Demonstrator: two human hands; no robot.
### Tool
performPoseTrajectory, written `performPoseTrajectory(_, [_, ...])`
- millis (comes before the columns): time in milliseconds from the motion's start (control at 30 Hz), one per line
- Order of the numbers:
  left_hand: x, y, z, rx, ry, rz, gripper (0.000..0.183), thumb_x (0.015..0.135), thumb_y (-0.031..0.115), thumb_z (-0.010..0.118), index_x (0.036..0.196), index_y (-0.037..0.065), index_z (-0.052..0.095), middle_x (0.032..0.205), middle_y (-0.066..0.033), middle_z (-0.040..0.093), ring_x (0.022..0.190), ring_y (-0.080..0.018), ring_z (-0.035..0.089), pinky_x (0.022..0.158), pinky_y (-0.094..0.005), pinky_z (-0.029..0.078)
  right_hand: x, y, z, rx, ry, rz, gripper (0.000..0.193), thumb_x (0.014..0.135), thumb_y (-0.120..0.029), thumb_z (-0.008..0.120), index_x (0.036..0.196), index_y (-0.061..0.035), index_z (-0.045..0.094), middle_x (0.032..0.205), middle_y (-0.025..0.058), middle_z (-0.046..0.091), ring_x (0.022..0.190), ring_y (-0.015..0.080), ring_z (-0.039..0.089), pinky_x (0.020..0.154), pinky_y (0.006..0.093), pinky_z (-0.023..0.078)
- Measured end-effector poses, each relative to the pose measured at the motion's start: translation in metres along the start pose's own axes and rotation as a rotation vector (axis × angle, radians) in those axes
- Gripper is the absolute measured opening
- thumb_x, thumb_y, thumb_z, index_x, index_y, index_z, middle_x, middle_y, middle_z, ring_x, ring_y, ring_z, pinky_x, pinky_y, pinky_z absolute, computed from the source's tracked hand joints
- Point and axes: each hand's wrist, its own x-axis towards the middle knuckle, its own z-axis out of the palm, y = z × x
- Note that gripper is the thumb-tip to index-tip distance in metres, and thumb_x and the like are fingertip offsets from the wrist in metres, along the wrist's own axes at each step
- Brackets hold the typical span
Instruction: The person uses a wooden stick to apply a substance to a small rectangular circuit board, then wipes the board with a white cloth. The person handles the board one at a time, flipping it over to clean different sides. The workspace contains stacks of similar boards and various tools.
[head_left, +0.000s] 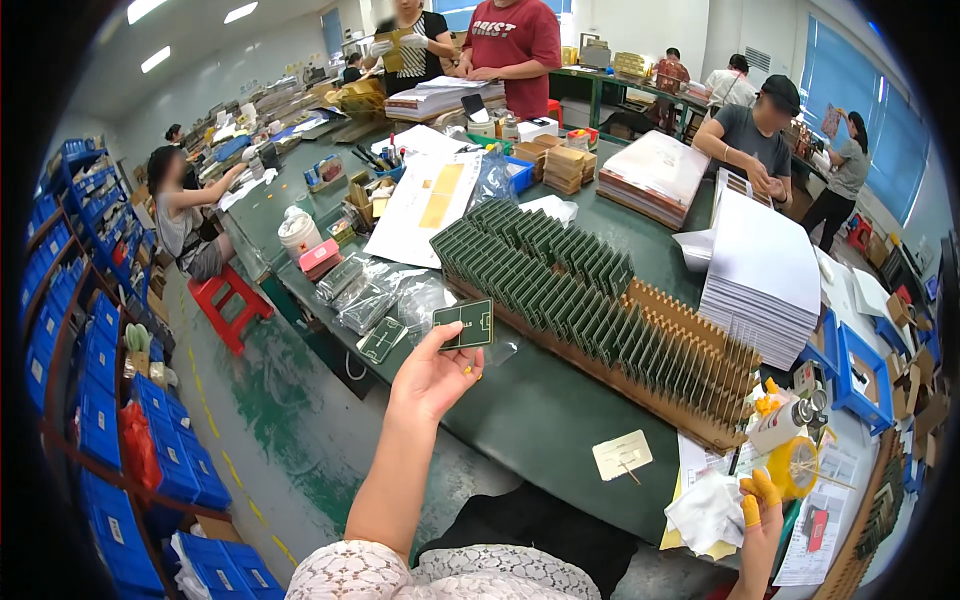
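Note:
My left hand (432, 374) holds up a small dark green card with white lines (466, 325), pinched between thumb and fingers. Similar green cards (382, 341) lie on the table edge just beyond that hand. At the lower right, my right hand (762, 530) has yellow covers on its fingertips. Its fingers point up, apart from one another, and nothing shows in them. Beside them lies a crumpled white cloth (704, 512). A long slotted brown rack (690, 335) holds many upright green cards (540, 285) in rows.
A cream card with a thin stick (622, 457) lies on the green table (530, 425). A yellow round container (793, 467) and a bottle (782, 425) stand near my right hand. A tall paper stack (762, 275) rises behind the rack. Several people work around the table.

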Motion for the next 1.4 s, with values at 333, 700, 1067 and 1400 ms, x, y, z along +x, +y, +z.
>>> performPoseTrajectory(333, [0.003,0.003,-0.007,-0.009,-0.139,-0.054,0.021,0.087,0.007,0.070,0.104,0.000,0.060,0.100,-0.0180,0.067,0.093,-0.0315,0.064,0.087,-0.0440,0.049,-0.017,0.007,-0.009,-0.183,0.135,-0.010,0.047,0.089,-0.005,0.066,0.134,0.0012,0.053,0.123,0.0115,0.059,0.112,0.0205,0.058,0.099,0.0328,0.044])
performPoseTrajectory(700, [0.007,0.006,-0.015,-0.019,-0.044,-0.169,0.018,0.090,0.004,0.069,0.103,0.002,0.057,0.088,-0.0056,0.063,0.086,-0.0149,0.060,0.097,-0.0432,0.041,-0.024,-0.021,-0.012,-0.549,0.283,-0.046,0.038,0.085,-0.005,0.072,0.121,-0.0033,0.060,0.109,0.0121,0.061,0.106,0.0270,0.058,0.092,0.0343,0.046])
performPoseTrajectory(1067, [0.001,-0.003,0.004,-0.020,-0.115,-0.177,0.019,0.091,0.002,0.067,0.106,0.002,0.055,0.092,-0.0040,0.064,0.092,-0.0139,0.060,0.098,-0.0446,0.041,-0.015,0.003,0.002,-0.942,0.128,-0.065,0.021,0.079,-0.007,0.074,0.096,-0.0012,0.063,0.091,0.0111,0.057,0.090,0.0313,0.055,0.079,0.0399,0.046])
performPoseTrajectory(1400, [0.002,0.000,-0.006,0.008,-0.111,-0.162,0.017,0.091,0.003,0.068,0.104,0.001,0.056,0.093,-0.0050,0.062,0.094,-0.0148,0.060,0.097,-0.0438,0.042,-0.001,-0.024,-0.009,-0.382,0.108,0.052,0.018,0.084,-0.007,0.071,0.097,0.0011,0.063,0.095,0.0078,0.063,0.089,0.0204,0.060,0.082,0.0310,0.048])
